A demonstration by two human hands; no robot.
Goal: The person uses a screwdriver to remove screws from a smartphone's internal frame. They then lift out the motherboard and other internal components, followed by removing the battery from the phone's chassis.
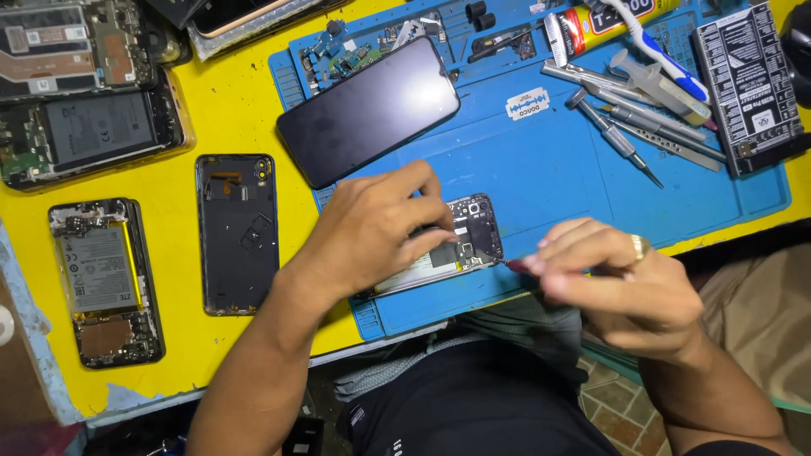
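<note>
An opened phone point(473, 232) with its circuit board bare lies on the blue work mat point(541, 169) near the table's front edge. My left hand point(372, 228) presses down on it, fingers curled over its middle. My right hand point(617, 283), a ring on one finger, pinches a thin tool point(511, 263) whose tip touches the phone's lower right corner. A black phone screen point(367, 110) rests face up just behind my left hand.
A black back cover point(236, 232) and an opened phone with battery point(106, 283) lie on the yellow table at left. More opened phones point(84, 93) sit at far left. Screwdrivers point(612, 135), a glue tube point(591, 21), a razor blade point(527, 103) and a black box point(748, 84) crowd the mat's back right.
</note>
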